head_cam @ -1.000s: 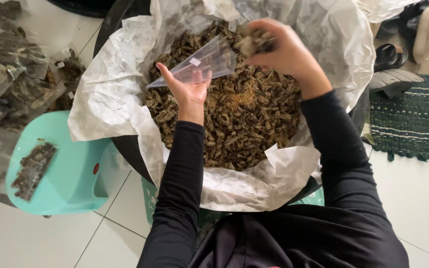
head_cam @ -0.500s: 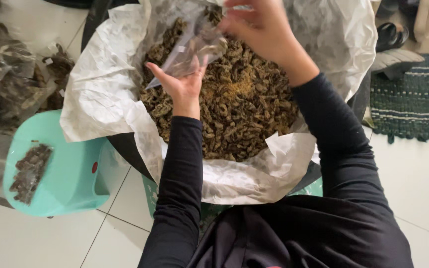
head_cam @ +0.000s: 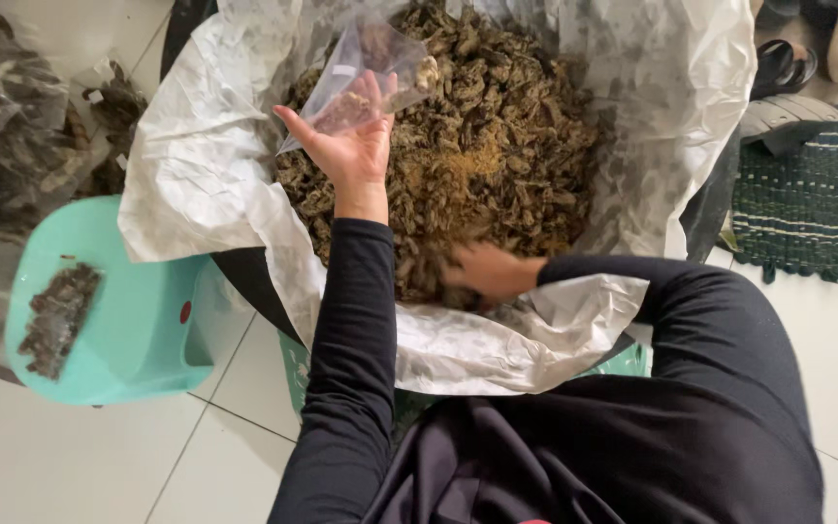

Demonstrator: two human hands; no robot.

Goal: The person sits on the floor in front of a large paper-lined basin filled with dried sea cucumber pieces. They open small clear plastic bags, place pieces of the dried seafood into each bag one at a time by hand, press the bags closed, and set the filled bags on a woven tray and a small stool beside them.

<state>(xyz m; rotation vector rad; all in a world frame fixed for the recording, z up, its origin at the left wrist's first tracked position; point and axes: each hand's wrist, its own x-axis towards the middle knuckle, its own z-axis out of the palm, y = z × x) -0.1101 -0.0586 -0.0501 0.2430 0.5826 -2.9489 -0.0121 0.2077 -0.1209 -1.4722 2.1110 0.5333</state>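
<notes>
Soft even daylight, faint shadows. My right hand point(head_cam: 492, 272) is motion-blurred; mild glare on white floor tiles point(head_cam: 70, 466).

Brown dried pieces point(head_cam: 497, 146), white liner point(head_cam: 206, 184), turquoise stool point(head_cam: 138, 320), black sleeves point(head_cam: 351, 330).

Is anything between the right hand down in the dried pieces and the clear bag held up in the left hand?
Nothing visible. The right hand sits in the dried pieces; the clear bag in the left hand is above them, only open pile between.
</notes>
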